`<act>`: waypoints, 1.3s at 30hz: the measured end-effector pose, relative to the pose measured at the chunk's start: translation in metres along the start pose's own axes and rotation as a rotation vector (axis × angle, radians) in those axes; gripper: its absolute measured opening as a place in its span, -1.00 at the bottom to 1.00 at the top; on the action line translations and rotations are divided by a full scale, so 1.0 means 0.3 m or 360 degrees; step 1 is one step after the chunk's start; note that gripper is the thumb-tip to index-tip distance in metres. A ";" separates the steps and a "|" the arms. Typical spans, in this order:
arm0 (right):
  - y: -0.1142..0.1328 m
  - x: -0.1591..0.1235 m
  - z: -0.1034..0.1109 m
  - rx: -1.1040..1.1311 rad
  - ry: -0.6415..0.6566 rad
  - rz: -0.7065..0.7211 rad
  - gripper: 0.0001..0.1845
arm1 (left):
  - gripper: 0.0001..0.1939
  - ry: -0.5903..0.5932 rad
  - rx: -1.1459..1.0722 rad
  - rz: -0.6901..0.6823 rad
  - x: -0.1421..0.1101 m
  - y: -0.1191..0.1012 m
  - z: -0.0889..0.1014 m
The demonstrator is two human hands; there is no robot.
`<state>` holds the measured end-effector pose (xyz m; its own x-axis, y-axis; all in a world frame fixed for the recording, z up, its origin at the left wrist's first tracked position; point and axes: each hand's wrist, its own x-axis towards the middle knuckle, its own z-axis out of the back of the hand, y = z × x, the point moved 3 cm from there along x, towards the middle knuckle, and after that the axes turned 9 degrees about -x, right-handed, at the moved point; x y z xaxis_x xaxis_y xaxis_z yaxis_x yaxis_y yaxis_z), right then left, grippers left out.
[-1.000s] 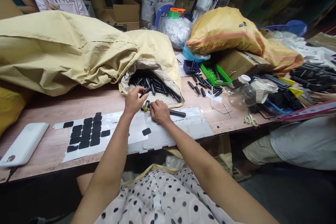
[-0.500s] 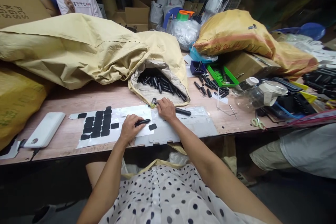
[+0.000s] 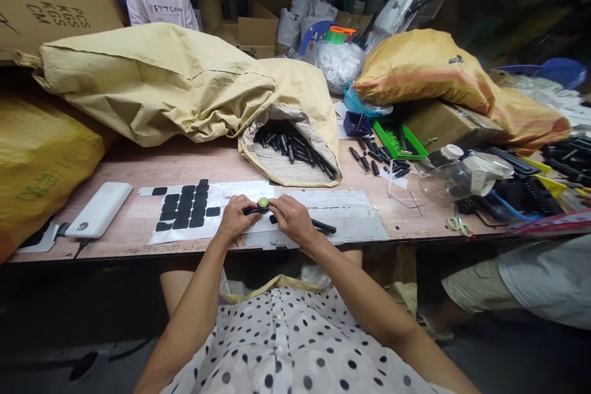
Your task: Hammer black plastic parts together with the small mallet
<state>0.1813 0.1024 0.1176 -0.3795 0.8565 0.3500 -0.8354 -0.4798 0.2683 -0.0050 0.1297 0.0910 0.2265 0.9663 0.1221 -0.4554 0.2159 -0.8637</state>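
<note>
My left hand (image 3: 236, 219) is closed around a slim black pen-like piece (image 3: 252, 211), held level above the work surface. The fingers of my right hand (image 3: 293, 219) pinch a small tool with a round yellow-green top (image 3: 263, 202), which meets the black piece's end. Fingers hide most of both. Under my right hand lies a black tube (image 3: 324, 226), partly covered by it. To the left, a white sheet (image 3: 221, 192) carries rows of black rounded-square pads (image 3: 185, 205).
An open cloth sack (image 3: 289, 77) spills black pieces (image 3: 290, 146) toward me. A green tray (image 3: 418, 149), clear jug (image 3: 455, 175) and scissors (image 3: 458, 226) stand right; a white power bank (image 3: 99, 209) lies left. A person (image 3: 159, 3) is behind; another's leg shows at right.
My right hand has brought the round-topped tool from the sack's mouth toward me, against the black piece. My left hand has lifted slightly. The view has shifted left.
</note>
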 end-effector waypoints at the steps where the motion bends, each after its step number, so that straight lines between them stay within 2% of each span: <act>1: 0.012 -0.005 -0.003 -0.0014 -0.0006 0.0005 -0.64 | -0.92 0.0005 0.0009 -0.0011 0.000 -0.002 0.000; 6: 0.034 -0.007 -0.017 -0.0150 0.0100 -0.0004 -0.70 | -0.94 0.0012 0.0010 -0.0027 0.003 -0.002 0.002; 12: 0.013 -0.011 0.021 -0.0150 -0.0020 -0.0071 -0.65 | -0.89 -0.0026 -0.0009 0.0006 0.005 0.003 0.000; 18: -0.011 -0.031 0.014 -0.0211 0.0045 -0.0079 -0.69 | -0.89 -0.0037 -0.0012 0.0027 0.002 -0.003 0.004; 23: -0.087 0.056 0.031 -0.0289 -0.0085 -0.0171 -0.66 | -0.89 -0.0013 0.0033 -0.0001 0.004 0.000 0.001; 29: -0.211 0.174 -0.003 -0.0441 0.0145 -0.0276 -0.71 | -0.84 -0.0019 0.0150 -0.0049 0.005 -0.002 -0.007; 34: -0.241 0.169 -0.050 -0.0448 0.0190 -0.0358 -0.70 | -0.89 0.0012 0.0141 -0.0029 0.004 -0.001 -0.006; 39: -0.232 0.167 -0.055 -0.0439 0.0215 -0.0385 -0.69 | -0.87 0.0039 0.0044 -0.0062 -0.002 -0.022 0.009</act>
<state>0.2138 0.1819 0.1017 -0.1919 0.9648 0.1796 -0.9757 -0.2073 0.0710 -0.0046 0.1280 0.0979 0.2653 0.9535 0.1428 -0.4695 0.2572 -0.8447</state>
